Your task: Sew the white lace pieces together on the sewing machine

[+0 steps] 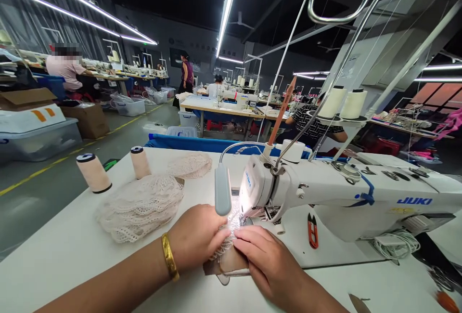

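Bright light falls on a strip of white lace [226, 246] beneath the needle end of a white sewing machine [265, 188]. My left hand [197, 236] holds the lace from the left, thumb pointing toward the needle; its other fingertips are partly hidden by the lamp. From the right, my right hand [269, 257] presses the same strip with its fingers close together, just in front of the presser foot. A grey lamp head [223, 190] hangs over the left fingers. Heaped cream lace [144, 207] lies left of my left hand, with a smaller lace bundle [191, 164] behind.
Two thread cones [94, 173] stand at the table's left edge. Red-handled thread snips [312, 232] lie on the machine bed, near a coiled cable [397, 244]. Thread spools [332, 103] rise behind the machine. Other people sit or stand at distant tables.
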Demonstrator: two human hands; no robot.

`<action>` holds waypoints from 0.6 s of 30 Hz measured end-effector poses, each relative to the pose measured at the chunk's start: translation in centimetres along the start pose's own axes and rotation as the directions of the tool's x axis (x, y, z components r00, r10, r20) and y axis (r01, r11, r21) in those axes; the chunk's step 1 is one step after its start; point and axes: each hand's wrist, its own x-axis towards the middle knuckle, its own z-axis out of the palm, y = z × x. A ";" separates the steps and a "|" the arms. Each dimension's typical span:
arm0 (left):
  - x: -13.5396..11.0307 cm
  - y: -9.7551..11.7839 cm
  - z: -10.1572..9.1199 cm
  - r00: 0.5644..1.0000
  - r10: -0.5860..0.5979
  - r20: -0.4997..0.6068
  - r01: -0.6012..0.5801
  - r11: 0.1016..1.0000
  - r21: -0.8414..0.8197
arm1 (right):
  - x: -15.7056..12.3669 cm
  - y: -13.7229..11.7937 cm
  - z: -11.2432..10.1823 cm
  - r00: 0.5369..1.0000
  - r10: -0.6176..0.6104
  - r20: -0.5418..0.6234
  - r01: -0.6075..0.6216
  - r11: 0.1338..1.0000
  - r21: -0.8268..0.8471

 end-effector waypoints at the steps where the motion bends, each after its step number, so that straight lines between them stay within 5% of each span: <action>1: 0.1 -0.5 0.1 0.999 0.007 -0.040 -0.007 1.000 0.004 | -0.1 0.0 0.0 1.000 -0.003 0.004 0.003 1.000 -0.001; 7: 0.4 -1.9 0.6 0.997 -0.074 0.030 0.070 0.991 0.115 | 0.8 -0.7 -0.5 0.995 -0.041 0.093 0.034 0.996 0.082; 13: 0.4 -2.0 0.5 0.973 -0.231 -0.026 0.233 0.969 0.082 | 0.4 -0.8 0.6 0.966 -0.250 0.063 0.239 0.960 0.146; 18: 0.5 -2.0 1.3 0.982 -0.190 0.008 0.190 0.982 -0.020 | -0.6 -1.1 0.1 0.949 -0.235 0.208 0.186 0.955 0.233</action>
